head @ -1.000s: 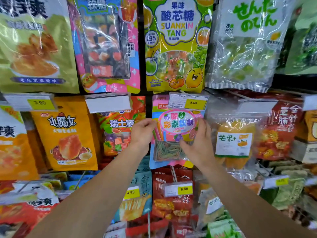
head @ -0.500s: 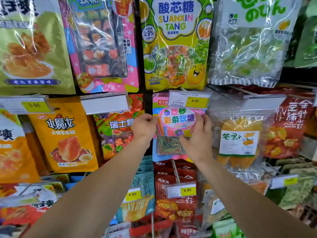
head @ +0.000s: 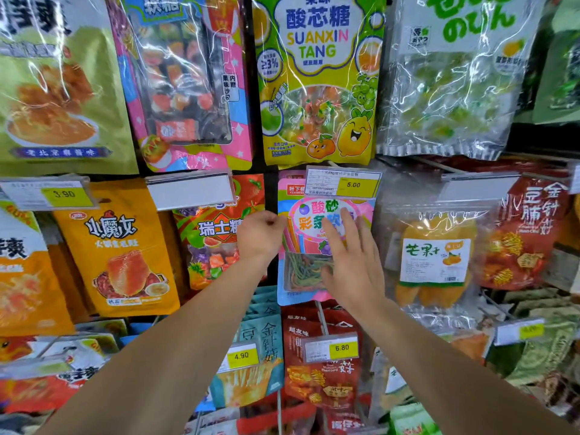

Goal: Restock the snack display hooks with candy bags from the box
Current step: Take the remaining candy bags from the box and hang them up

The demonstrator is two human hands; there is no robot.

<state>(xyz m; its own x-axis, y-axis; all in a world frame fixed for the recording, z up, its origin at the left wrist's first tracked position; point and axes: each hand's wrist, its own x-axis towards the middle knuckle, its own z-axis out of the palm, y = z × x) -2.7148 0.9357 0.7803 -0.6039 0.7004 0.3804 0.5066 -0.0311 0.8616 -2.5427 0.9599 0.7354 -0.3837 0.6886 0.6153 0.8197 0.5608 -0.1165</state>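
A pink and blue candy bag [head: 306,246] with coloured strips behind a clear window hangs on a display hook under a 5.00 price tag [head: 343,184]. My left hand [head: 259,235] is at the bag's left edge with its fingers curled against that edge. My right hand [head: 351,262] lies flat on the front of the bag, fingers spread and straight. The box is out of view.
Hanging snack bags fill the wall: an orange bag [head: 120,249] at left, a clear dried mango bag [head: 434,259] at right, a yellow-green Suanxin Tang bag [head: 317,80] above. Lower hooks carry 4.90 [head: 240,356] and 6.80 [head: 332,348] tags.
My right hand has moved from the bag's right edge onto its front, fingers now spread flat. The left hand stays at the left edge. The view has drawn closer.
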